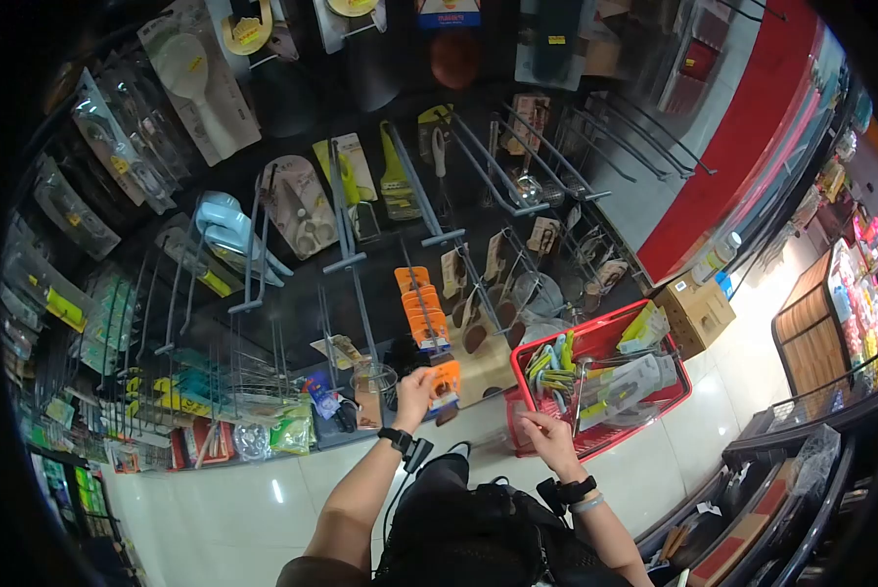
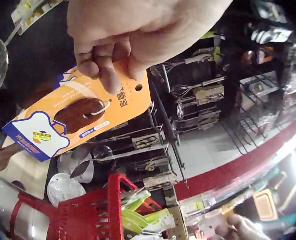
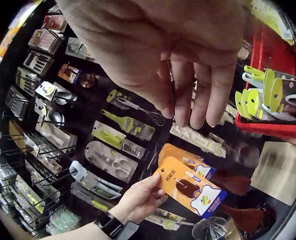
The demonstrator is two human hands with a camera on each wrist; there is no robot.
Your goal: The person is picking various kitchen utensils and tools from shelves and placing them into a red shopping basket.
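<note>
My left hand [image 1: 415, 396] pinches the top edge of an orange card [image 2: 108, 107] that carries a brown wooden spatula [image 3: 246, 218]. The spatula's handle shows through the card's cut-out, and its blade sticks out below the blue and white end. Behind it in the right wrist view, more orange-carded spatulas [image 3: 175, 152] hang in a stack. My right hand [image 1: 553, 442] is beside the near left side of a red shopping basket [image 1: 605, 448]. Its fingers [image 3: 203, 95] hang loosely with nothing between them.
Inside the basket lie several green-handled packaged utensils [image 1: 553, 367]. Metal display hooks [image 1: 441, 238] jut out from the dark rack. Whisks, ladles and graters in packs hang around them. A cardboard box [image 1: 695, 318] stands behind the basket, and a shelf unit [image 1: 752, 519] is at right.
</note>
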